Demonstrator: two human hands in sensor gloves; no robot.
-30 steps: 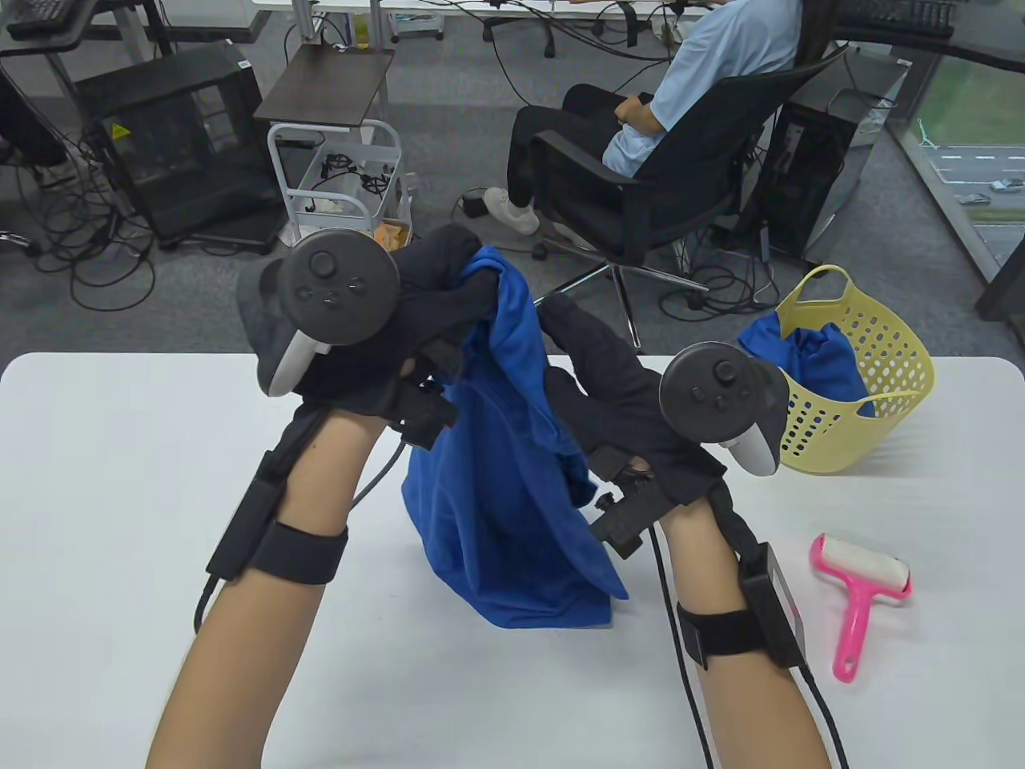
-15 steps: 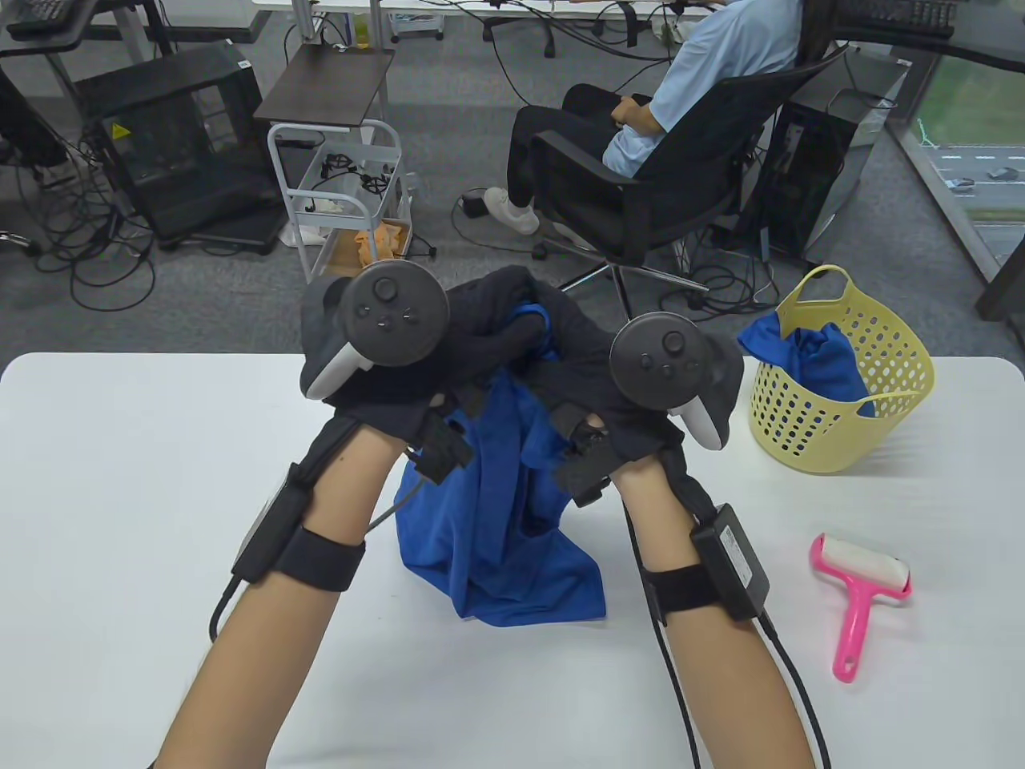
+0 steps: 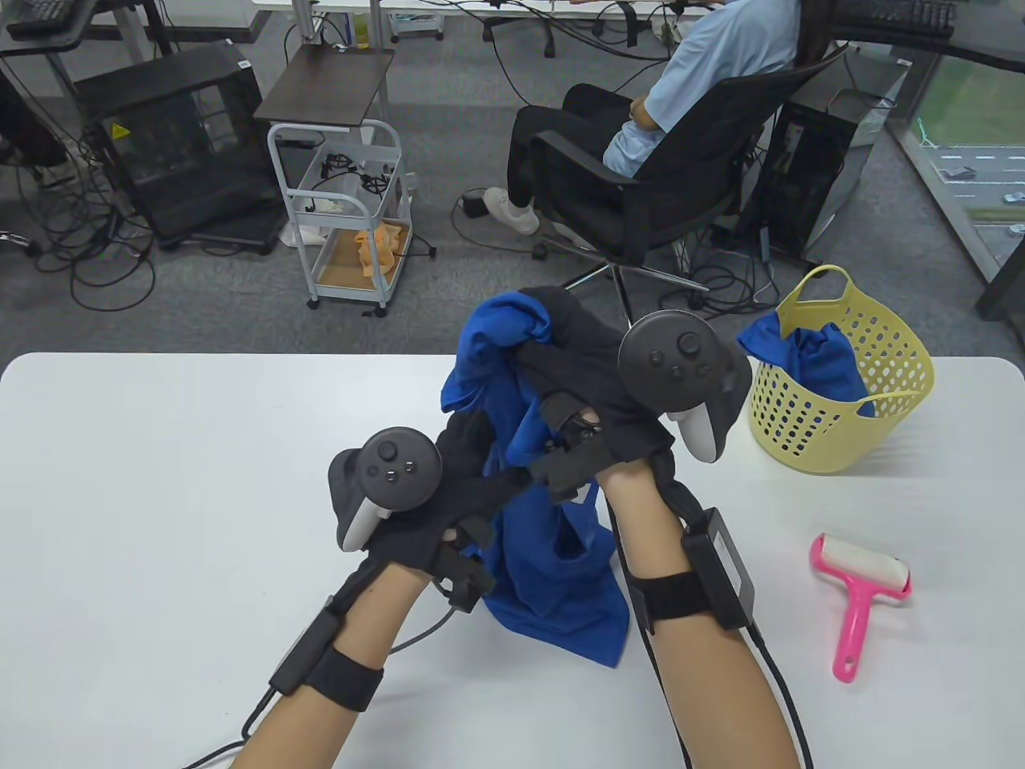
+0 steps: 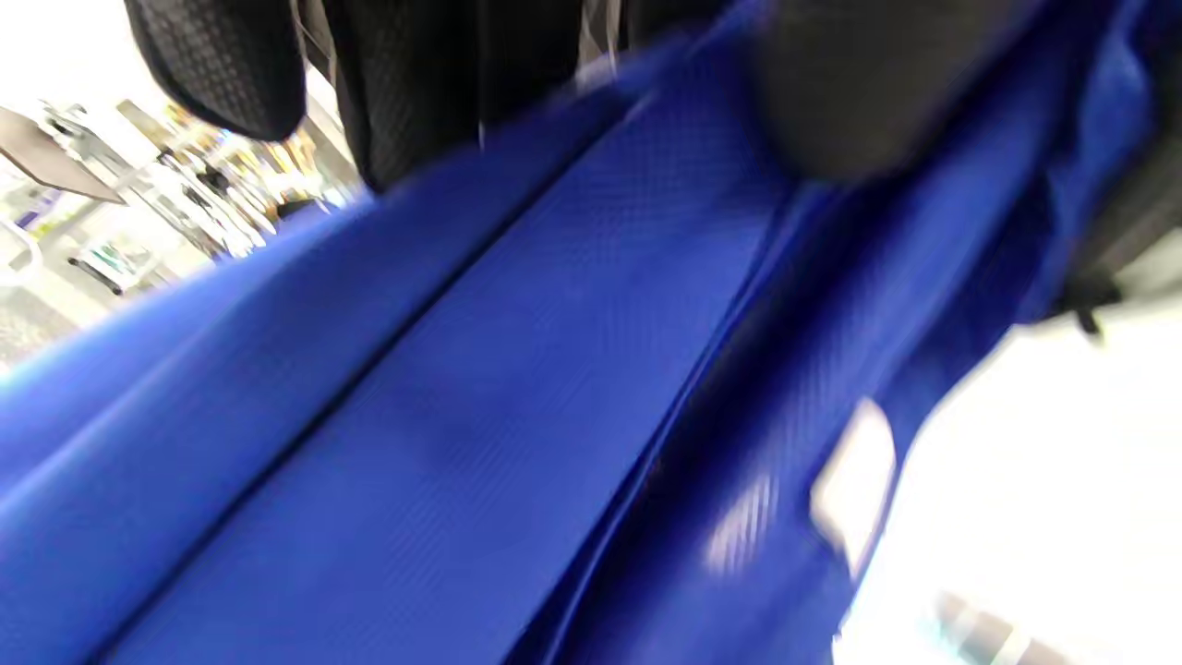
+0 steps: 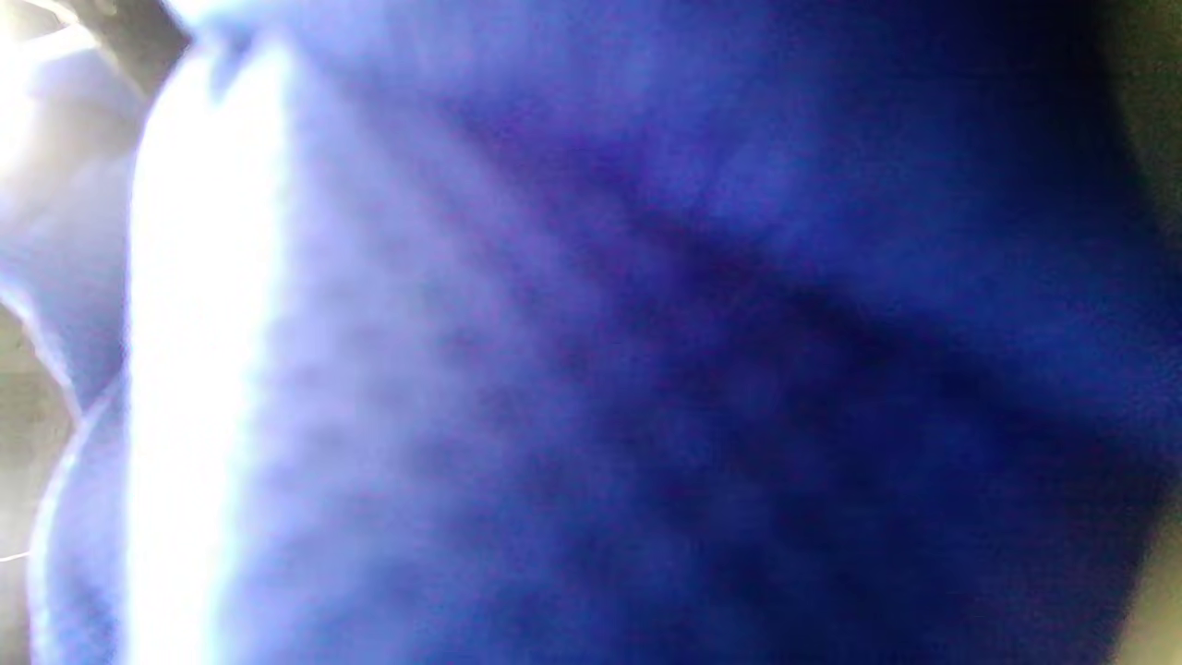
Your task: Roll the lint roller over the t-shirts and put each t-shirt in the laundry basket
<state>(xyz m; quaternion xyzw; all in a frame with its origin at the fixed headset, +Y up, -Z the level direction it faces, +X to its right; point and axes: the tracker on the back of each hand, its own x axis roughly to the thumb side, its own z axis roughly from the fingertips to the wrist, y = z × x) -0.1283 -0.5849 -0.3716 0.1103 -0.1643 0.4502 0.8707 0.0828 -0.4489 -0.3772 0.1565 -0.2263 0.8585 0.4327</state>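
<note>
Table view showed right hand [image 3: 592, 384] gripping the blue t-shirt [image 3: 552, 577], left hand [image 3: 448, 489] gripping lower, laundry basket [image 3: 841, 424] toward the bench's far right corner, nearer the right hand.

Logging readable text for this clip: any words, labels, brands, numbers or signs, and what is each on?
No text can be read.
Yellow triangular warning sticker on the black computer case: symbol too small.
White tag on the blue t-shirt: blurred.
Right forearm box: print unreadable.
</note>
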